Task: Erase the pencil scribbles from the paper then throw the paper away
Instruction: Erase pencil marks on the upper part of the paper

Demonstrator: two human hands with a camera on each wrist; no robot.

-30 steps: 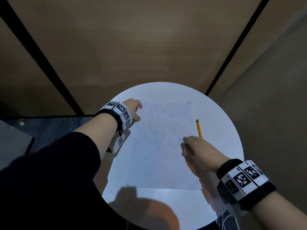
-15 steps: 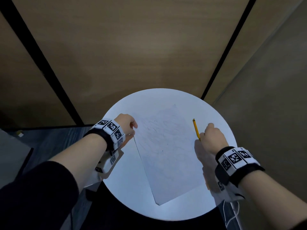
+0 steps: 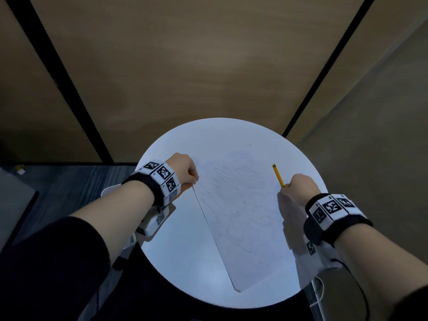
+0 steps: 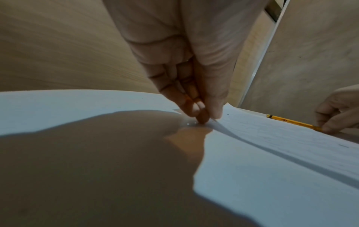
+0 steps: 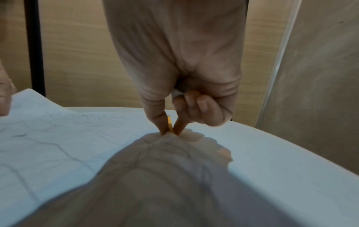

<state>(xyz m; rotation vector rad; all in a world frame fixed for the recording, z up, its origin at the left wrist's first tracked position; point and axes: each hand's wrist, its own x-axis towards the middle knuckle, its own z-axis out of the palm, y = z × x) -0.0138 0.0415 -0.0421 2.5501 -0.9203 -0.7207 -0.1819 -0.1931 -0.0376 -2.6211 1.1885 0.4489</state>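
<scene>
White round table, glossy, set against tan wood-grain wall panels split by black strips. Paper lies on the tabletop between the two hands, turned at an angle, faint pencil scribbles still across its face. Left hand at the sheet's far left corner: thumb and fingertips drawn together and pinching that corner, which stands a little off the table and throws a thin shadow along the left edge, seen in the left wrist view. The rest of the sheet looks to lie on the table toward the near side. Right hand at the sheet's right edge: thumb and index finger pinch the near end of a yellow pencil; the pencil runs away from the fingertips toward the far rim, its dark-banded end pointing outward. Pencil tip hidden between the fingers; cannot tell which end is down. Remaining three fingers of the right hand curled into the palm around a small pale object, barely visible, too hidden to identify. Both wrists carry black bands with white coded marker blocks. Left arm in a dark sleeve. Grey floor beyond the left fingers, below the table rim.
</scene>
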